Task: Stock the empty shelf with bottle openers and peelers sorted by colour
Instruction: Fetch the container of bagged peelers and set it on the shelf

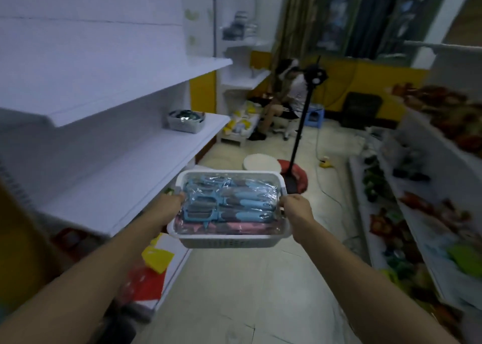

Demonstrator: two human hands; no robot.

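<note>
- At each end of the white basket (229,242), left hand (172,203) and right hand (296,205) grip it, fingertips hidden.
- Plastic-wrapped blue peelers (243,203) fill it; pink ones (234,226) nearest, blurred.

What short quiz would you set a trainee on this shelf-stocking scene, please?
1. True or false: the white basket of wrapped peelers is standing on the floor.
2. Which colour of peeler lies on top in that basket? A red, B blue, C green.
3. Fill in: a second, smaller basket stands on the white ____ to the person's left.

Key
1. False: the left hand and the right hand hold it by its ends, above the floor.
2. B: the blue peelers lie on top, with pink ones showing at the near edge.
3. The shelf.
</note>
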